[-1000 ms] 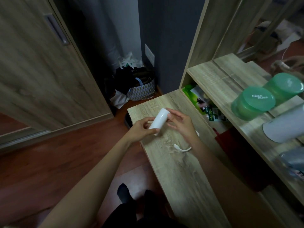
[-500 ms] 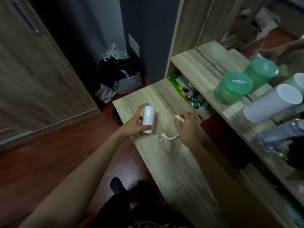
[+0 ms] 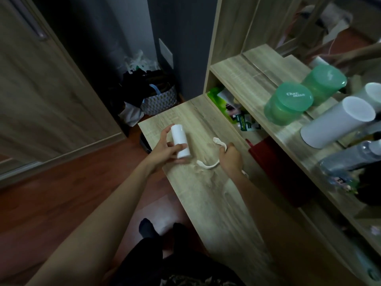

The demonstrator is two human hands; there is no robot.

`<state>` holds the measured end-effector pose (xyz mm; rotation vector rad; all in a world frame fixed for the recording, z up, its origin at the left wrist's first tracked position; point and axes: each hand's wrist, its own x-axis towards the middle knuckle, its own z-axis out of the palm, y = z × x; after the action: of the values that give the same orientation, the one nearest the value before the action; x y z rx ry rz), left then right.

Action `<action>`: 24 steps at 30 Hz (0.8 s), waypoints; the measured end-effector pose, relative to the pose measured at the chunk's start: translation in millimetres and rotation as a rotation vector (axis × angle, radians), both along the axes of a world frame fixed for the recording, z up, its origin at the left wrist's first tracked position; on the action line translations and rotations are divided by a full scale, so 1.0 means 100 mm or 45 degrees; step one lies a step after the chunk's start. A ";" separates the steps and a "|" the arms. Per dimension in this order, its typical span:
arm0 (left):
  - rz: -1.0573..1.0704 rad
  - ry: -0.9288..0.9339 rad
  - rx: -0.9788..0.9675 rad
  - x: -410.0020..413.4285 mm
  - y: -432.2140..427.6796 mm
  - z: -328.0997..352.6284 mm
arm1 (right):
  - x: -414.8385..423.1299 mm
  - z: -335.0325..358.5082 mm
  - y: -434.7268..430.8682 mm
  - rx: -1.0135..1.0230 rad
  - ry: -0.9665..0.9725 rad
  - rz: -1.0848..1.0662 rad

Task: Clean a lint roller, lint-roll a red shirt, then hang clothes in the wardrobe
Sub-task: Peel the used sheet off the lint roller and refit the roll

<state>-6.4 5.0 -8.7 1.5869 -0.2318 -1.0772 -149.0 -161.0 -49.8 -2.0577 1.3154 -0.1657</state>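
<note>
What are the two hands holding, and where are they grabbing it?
The left hand holds the white roll around its lower half. The right hand grips the curved white handle near its middle.

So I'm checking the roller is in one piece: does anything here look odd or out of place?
Yes. The lint roller is apart: the left hand holds the bare white roll over the wooden counter, while the right hand grips the curved white handle separately. Nothing looks spilled or broken.
</note>
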 end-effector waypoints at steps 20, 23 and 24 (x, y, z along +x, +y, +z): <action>0.045 0.270 -0.121 0.14 0.15 0.22 | 0.71 0.51 0.18 -0.170 -0.495 0.546; 0.038 0.260 -0.122 0.14 0.16 0.23 | 0.71 0.52 0.19 -0.181 -0.481 0.561; 0.036 0.255 -0.122 0.14 0.16 0.24 | 0.71 0.52 0.19 -0.188 -0.479 0.565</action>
<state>7.1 21.5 15.2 1.3828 -0.1234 -1.1772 -78.5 -141.9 2.6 -2.2493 0.6202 -0.4342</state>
